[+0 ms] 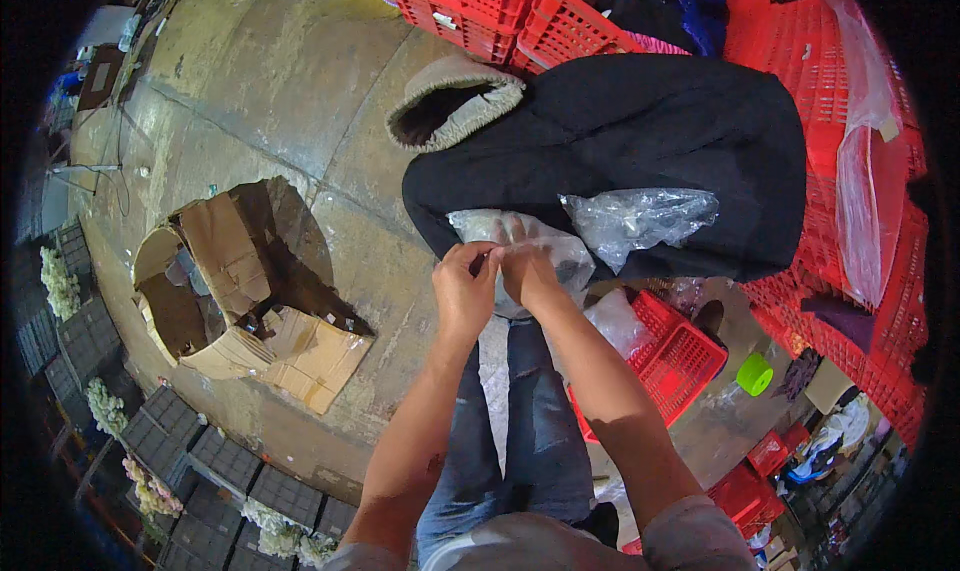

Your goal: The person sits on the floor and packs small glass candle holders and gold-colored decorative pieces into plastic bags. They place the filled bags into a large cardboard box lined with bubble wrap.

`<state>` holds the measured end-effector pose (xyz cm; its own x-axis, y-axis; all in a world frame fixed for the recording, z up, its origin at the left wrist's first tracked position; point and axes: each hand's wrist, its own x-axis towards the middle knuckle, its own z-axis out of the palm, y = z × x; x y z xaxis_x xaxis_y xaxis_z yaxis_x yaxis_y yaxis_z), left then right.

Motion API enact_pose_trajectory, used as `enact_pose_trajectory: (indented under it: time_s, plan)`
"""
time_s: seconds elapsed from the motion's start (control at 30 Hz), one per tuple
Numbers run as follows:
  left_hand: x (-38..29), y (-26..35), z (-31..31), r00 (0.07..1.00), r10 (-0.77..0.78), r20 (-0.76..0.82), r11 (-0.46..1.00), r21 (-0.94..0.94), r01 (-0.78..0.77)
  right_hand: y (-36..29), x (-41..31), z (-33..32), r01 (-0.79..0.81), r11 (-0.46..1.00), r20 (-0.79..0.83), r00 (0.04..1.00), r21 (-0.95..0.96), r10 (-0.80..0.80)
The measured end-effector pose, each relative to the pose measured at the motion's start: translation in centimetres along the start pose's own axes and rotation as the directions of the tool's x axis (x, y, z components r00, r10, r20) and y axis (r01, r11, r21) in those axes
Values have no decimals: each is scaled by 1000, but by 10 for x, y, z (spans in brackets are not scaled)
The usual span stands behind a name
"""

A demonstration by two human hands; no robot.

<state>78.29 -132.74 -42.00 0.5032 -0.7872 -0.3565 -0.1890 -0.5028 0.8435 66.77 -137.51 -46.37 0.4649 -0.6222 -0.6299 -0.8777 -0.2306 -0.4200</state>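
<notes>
My left hand [465,282] pinches the edge of a clear plastic bag [566,260] between thumb and finger. Right beside it, my right hand [531,277] is at the same bag, its fingers showing through the film; whether they are inside or behind it I cannot tell. The bag overhangs the near edge of a surface covered in black cloth [675,121]. A second crumpled clear plastic bag [641,218] lies on this cloth to the right, its contents unclear. At the far left corner sits a beige, gathered-edge fabric piece [457,102] with a dark opening.
Red plastic crates [465,8] stand behind the surface, with more red crates [817,233] along the right. An opened cardboard box [225,271] lies on the concrete floor at left. Below right are a red basket [675,361] and a green round object [754,374]. Grey crates [161,421] line the lower left.
</notes>
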Motion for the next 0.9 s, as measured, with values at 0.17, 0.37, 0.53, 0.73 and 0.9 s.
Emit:
enact_pose_trajectory:
  time_s: [0.17,0.37,0.53,0.73,0.9]
  plan:
    - [10,-11,-1,996,21,-84,1000,1,-21,35,39,53,18,968,-69,997,-250,-36]
    - [31,-15,-5,998,4,-59,998,-67,-8,-18,-11,-28,-342,860,25,933,379,359]
    - [37,6,1,999,21,29,999,-27,-20,8,-84,-77,299,949,-427,875,103,-229]
    - [60,18,19,992,124,13,992,-21,-124,73,-141,-129,255,726,-578,782,639,233]
    - [71,37,32,974,207,96,972,88,-216,152,-190,-118,476,-92,-401,817,875,415]
